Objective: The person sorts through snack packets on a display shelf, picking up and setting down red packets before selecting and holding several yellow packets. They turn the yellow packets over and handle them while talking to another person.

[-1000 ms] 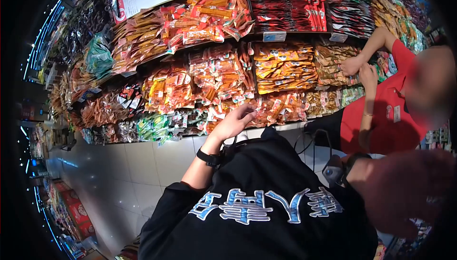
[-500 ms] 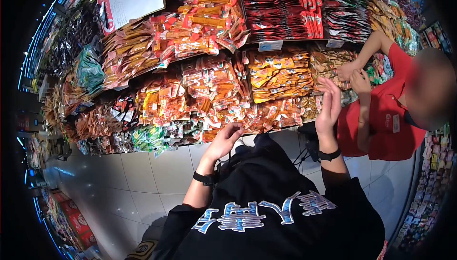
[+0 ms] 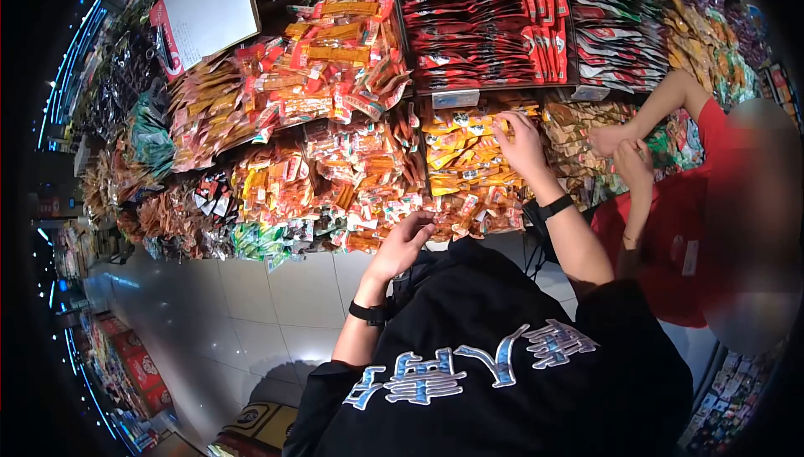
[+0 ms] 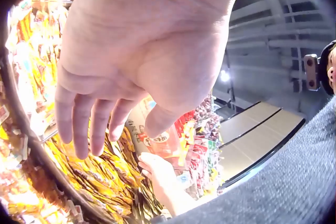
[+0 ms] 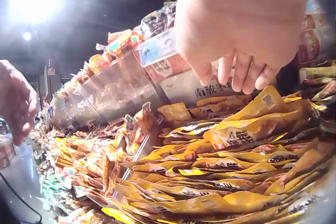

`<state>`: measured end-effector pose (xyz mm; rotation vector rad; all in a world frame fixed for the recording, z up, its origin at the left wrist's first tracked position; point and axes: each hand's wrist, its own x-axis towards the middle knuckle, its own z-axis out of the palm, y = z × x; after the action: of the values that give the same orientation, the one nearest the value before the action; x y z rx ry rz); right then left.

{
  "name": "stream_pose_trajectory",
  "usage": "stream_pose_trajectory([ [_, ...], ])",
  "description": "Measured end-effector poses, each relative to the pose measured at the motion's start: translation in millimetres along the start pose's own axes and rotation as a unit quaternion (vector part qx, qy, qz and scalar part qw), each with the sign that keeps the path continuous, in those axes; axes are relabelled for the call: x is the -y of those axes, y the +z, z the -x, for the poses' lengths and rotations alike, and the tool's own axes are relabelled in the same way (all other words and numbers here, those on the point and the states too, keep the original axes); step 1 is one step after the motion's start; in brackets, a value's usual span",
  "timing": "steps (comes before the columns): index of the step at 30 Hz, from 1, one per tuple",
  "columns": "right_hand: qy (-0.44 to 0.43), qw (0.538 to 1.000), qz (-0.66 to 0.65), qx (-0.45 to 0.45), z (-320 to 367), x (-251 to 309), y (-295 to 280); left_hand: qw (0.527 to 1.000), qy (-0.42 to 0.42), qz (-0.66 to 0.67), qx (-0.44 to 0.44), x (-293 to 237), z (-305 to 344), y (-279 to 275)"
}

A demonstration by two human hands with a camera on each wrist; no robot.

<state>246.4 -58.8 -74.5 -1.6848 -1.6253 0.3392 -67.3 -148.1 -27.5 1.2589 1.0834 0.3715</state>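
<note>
My right hand [image 3: 523, 149] reaches over the bin of yellow snack packets [image 3: 469, 151]. In the right wrist view its fingers point down, loosely bent, with the tips close over a raised yellow packet [image 5: 241, 129]; nothing shows in its grasp. My left hand [image 3: 402, 249] hangs near the front edge of the display, close to orange-brown wrapped snack sticks [image 3: 360, 181]. Relaxed and slightly bent, its fingers [image 4: 82, 124] hold nothing in the left wrist view. Dark bands circle both wrists.
Red packets [image 3: 486, 30] fill the upper tier behind a price tag [image 3: 455, 100]. A white board [image 3: 209, 13] stands at upper left. To the right, a person in a red shirt [image 3: 653, 231] has both hands over tan packets [image 3: 578, 151]. Tiled floor [image 3: 251, 290] lies below.
My right hand, out of sight at first, came up raised on the right, then moved left and forward over the yellow packets. The left hand stays near the display's front edge.
</note>
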Motion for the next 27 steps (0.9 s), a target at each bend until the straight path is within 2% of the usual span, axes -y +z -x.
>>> stream_pose_trajectory([
  [2,-0.03,0.997,0.035,0.06,-15,-6,10,1.0,-0.009,-0.01,-0.012,-4,-4,4],
  [3,-0.011,0.992,0.056,0.115,-22,-8,17,1.0,-0.01,-0.005,-0.022,-2,-6,7],
  [7,-0.049,0.952,0.238,0.185,-33,-10,28,0.998,-0.013,0.032,-0.049,4,-5,17],
  [10,-0.009,0.938,0.229,0.259,-43,-3,27,0.995,-0.014,0.062,-0.072,6,-1,21],
  [14,-0.01,0.946,0.222,0.237,-46,-3,33,0.994,0.01,0.071,-0.085,8,-5,20],
  [18,0.039,0.946,0.198,0.254,-51,-2,32,0.995,0.031,0.038,-0.091,-2,-7,10],
  [19,0.001,0.957,0.199,0.213,-47,-5,33,0.994,0.037,0.01,-0.099,-6,-9,8],
  [23,-0.072,0.951,0.262,0.149,-39,-17,45,0.994,0.056,0.035,-0.089,-9,-15,5],
  [27,-0.083,0.947,0.267,0.157,-40,-14,38,0.995,0.064,0.007,-0.073,-22,-15,-3],
])
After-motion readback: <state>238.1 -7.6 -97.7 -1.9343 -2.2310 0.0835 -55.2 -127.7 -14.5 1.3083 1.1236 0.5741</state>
